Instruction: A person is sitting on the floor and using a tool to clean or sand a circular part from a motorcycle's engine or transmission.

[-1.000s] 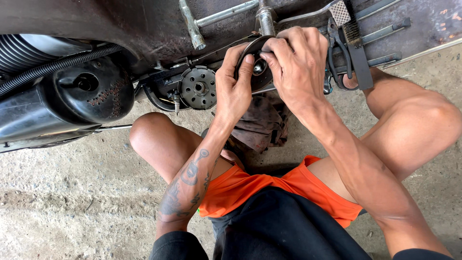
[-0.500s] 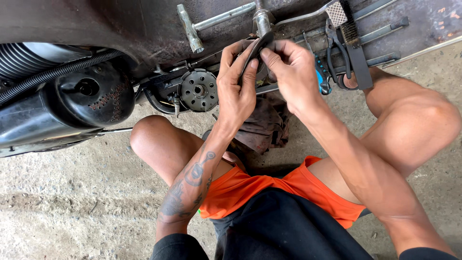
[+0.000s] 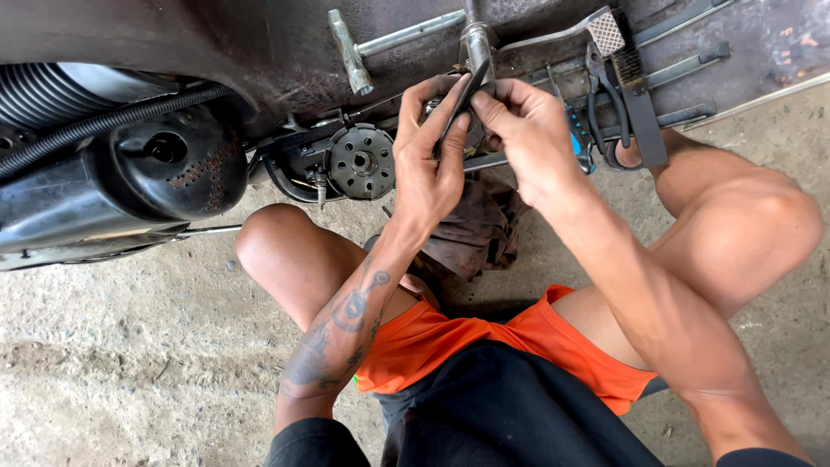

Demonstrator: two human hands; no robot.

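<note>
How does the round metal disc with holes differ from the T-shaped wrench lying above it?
The round metal disc is flat and circular, ringed with small holes around a centre hub; the T-shaped wrench is a long bar with a short cross-piece at one end. The disc lies by the black machine parts, left of the left hand; the wrench lies on the rusty metal plate. Neither is held. Both are grey metal.

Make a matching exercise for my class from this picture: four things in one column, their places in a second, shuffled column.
1. thin dark strip
2. round holed metal disc
3. brown rag
4. black-handled pliers

a. on the floor between the knees
b. pinched between left hand and right hand
c. right of both hands
d. left of both hands

Pairs: 1-b, 2-d, 3-a, 4-c
</note>
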